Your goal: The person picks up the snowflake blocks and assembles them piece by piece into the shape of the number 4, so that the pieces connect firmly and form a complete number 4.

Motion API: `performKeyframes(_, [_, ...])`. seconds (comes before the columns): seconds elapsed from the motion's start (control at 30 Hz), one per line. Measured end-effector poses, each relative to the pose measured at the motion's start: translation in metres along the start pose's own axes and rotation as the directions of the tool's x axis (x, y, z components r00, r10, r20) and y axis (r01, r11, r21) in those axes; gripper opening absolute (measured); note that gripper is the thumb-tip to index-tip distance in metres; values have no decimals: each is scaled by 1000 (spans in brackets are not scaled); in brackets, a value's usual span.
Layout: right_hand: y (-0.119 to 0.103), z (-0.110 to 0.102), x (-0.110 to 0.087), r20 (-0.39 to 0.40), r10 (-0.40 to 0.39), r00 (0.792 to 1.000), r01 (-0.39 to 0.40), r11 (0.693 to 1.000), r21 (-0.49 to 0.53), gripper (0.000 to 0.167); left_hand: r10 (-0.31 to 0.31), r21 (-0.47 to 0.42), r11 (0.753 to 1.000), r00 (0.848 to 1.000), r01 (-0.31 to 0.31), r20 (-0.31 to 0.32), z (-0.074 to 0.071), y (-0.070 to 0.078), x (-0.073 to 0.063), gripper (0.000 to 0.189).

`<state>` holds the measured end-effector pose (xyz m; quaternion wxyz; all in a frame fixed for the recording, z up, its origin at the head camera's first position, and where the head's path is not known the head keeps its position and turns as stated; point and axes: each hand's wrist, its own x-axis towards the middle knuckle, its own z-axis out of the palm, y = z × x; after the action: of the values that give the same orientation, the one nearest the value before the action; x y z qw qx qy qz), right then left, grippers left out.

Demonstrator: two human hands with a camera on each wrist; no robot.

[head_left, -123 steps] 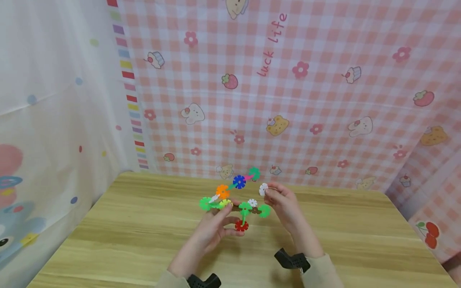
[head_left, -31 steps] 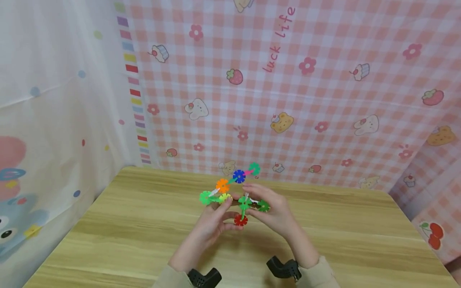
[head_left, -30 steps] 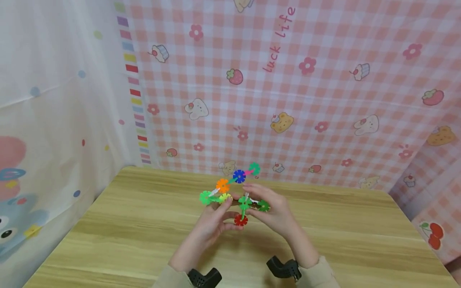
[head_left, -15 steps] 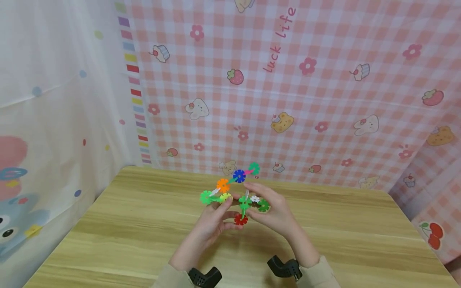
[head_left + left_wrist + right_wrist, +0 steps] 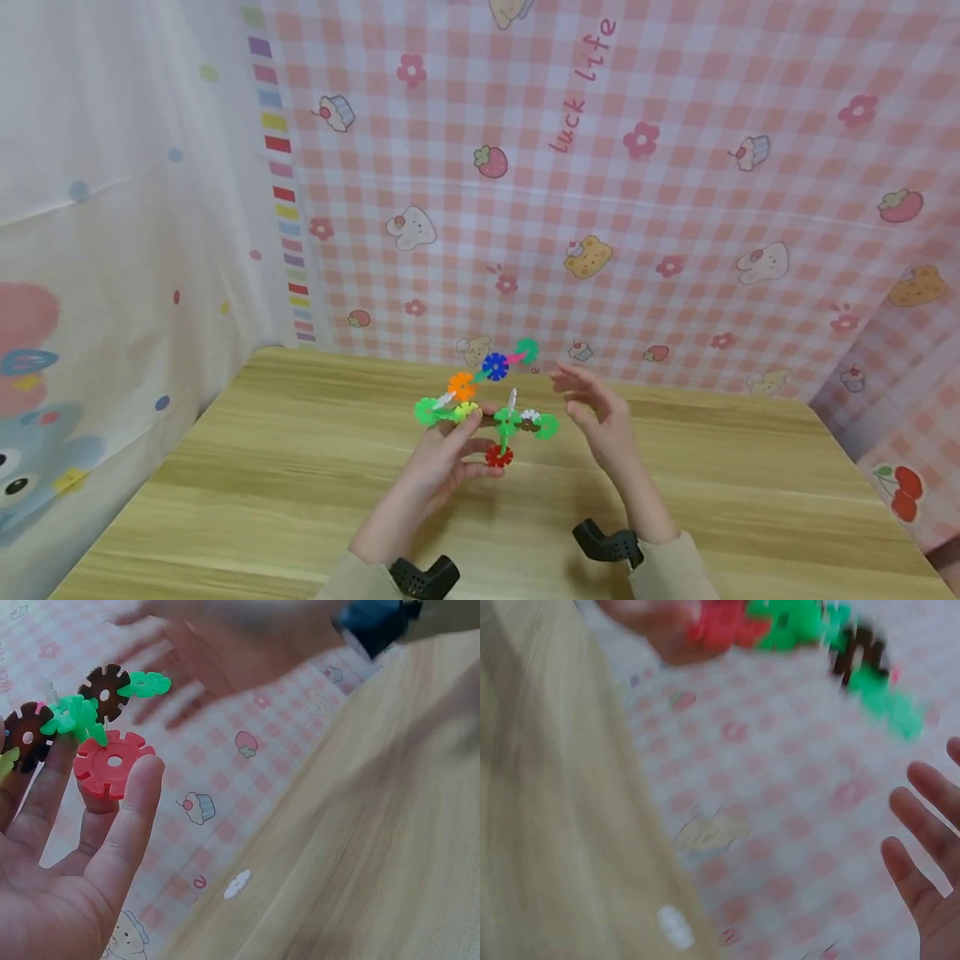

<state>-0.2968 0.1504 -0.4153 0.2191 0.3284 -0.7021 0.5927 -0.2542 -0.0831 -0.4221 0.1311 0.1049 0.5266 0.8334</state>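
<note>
My left hand [image 5: 444, 473] holds a model of interlocking snowflake discs above the table, thumb at its yellow disc [image 5: 467, 410]. From there an orange disc [image 5: 461, 386] and a blue disc [image 5: 495, 367] run up to a teal end. Brown and green discs [image 5: 507, 422] reach right, with a red disc [image 5: 114, 762] below, beside a left fingertip. A whitish disc [image 5: 513, 400] stands edge-on above the green one. My right hand [image 5: 606, 421] is apart to the right, fingers spread and holding nothing in the right wrist view.
A loose white snowflake disc [image 5: 237, 885] lies on the wooden table [image 5: 262, 467] near its far edge. Behind the table hangs a pink checked cloth [image 5: 675, 208], and a white curtain [image 5: 127, 250] hangs at the left.
About four seconds ago my right hand held a white disc beside the model; later it was at the model. It has now let go and moved right, leaving a whitish disc upright there.
</note>
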Motion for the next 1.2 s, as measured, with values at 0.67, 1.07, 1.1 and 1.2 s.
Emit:
performKeyframes(0.67, [98, 3, 5, 236, 569, 788, -467, 802, -372, 45, -2, -6, 1000, 1000, 2, -19, -1, 1, -2, 28])
performKeyframes(1.07, [107, 2, 14, 323, 532, 783, -323, 791, -520, 18, -4, -1, 1000, 1000, 4, -5, -4, 4, -3, 28])
performKeyframes(1.1, [107, 2, 15, 323, 531, 784, -320, 790, -523, 17, -4, 1, 1000, 1000, 4, 1, -4, 4, -3, 28])
performKeyframes(1.2, [107, 1, 16, 327, 531, 781, -333, 799, -501, 16, -1, 3, 1000, 1000, 0, 17, -3, 4, -2, 27])
